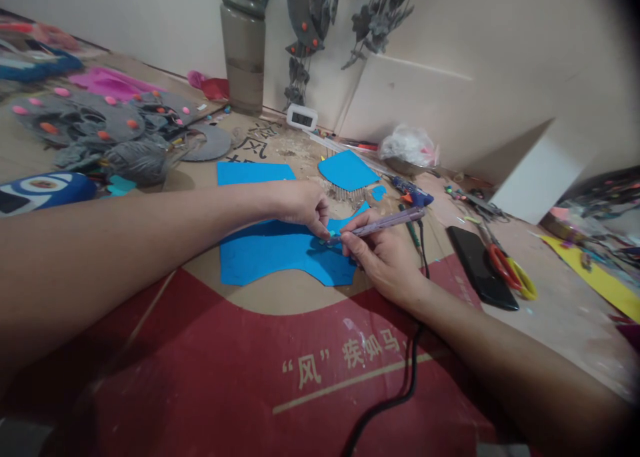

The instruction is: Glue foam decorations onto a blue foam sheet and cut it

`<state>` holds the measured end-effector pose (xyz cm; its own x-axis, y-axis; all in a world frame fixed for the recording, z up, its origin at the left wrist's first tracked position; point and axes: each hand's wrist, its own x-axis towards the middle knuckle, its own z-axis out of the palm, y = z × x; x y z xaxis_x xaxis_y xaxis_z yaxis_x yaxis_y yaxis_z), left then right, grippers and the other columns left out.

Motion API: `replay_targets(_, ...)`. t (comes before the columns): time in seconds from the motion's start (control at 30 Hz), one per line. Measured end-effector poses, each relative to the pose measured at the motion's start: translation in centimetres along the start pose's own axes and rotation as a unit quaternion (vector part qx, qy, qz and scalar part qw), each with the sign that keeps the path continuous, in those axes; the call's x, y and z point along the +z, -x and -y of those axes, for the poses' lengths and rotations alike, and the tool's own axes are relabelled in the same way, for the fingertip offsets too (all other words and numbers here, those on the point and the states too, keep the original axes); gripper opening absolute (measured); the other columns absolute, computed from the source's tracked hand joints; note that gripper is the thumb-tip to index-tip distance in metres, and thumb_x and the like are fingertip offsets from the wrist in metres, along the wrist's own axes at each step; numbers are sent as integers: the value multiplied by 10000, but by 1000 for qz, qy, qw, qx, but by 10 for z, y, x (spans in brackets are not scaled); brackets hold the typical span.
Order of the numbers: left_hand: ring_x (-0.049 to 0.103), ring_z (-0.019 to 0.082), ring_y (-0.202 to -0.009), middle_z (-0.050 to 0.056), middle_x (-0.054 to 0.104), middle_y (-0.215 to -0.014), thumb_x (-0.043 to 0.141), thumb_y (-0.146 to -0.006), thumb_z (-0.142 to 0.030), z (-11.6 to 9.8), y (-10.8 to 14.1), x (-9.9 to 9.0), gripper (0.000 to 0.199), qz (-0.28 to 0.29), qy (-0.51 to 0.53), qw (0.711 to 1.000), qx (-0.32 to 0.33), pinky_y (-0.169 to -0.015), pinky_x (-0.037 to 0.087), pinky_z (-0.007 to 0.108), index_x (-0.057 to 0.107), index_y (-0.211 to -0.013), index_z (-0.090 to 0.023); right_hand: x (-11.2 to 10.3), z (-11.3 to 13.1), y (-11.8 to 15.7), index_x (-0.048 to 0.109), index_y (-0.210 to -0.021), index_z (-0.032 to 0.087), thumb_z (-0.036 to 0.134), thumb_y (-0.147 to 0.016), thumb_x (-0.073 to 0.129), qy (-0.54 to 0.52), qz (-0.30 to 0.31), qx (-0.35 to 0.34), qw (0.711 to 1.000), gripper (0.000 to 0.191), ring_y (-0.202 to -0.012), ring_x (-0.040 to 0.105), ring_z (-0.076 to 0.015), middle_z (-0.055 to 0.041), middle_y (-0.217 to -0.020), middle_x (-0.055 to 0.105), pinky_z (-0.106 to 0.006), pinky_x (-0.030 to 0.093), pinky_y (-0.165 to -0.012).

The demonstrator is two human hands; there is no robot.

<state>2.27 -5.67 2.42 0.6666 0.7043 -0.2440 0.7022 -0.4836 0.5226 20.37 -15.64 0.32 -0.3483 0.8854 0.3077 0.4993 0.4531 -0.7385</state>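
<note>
A bright blue craft sheet [290,250] with cut, curved edges lies flat in the middle of the work surface. My left hand [307,207] reaches over it, fingers curled and fingertips pressed down on a small teal piece [332,236] that is mostly hidden. In my right hand [387,254] is a slim purple pen [385,221], slanted, with its tip low beside that teal piece and the left fingertips. Behind the hands lie another blue cut piece [347,169], a small blue scrap [379,192] and a blue strip [255,172].
On the right are a black phone [481,267], scissors [511,270] with red and yellow handles, and a blue glue gun [414,192] with a black cord [387,404]. Grey decorated crafts [80,117] crowd the left. A bottle [243,57] and small clock [302,116] stand at the back.
</note>
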Motion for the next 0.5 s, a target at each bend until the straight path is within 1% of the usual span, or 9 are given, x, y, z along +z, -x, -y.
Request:
replay_targets(0.1, 491, 113, -650, -51, 580, -606, 750, -728, -347, -1, 1, 0, 197, -3, -4, 1000, 9, -618, 306, 256, 705, -767, -159, 1, -2, 0, 580, -839, 206, 477, -982, 545, 2, 3, -4, 1000, 308, -638, 569, -141, -8, -717, 575, -285, 450, -564)
replay_targets(0.33, 492, 115, -629, -49, 597, -593, 763, -675, -398, 3, -3, 0, 224, -4, -4, 1000, 18, -592, 298, 245, 699, -735, -192, 2, -5, 1, 573, -832, 202, 455, -983, 553, -4, 3, -11, 1000, 296, -634, 567, -137, -3, -687, 577, -270, 436, -550)
replay_targets(0.5, 495, 122, -646, -39, 609, -613, 774, -699, -350, 0, 0, -1, 199, 0, -3, 1000, 8, -615, 300, 257, 708, -761, -174, 1, -2, 0, 578, -839, 197, 439, -983, 557, 3, 0, -26, 1000, 282, -658, 578, -137, -9, -722, 587, -270, 447, -572)
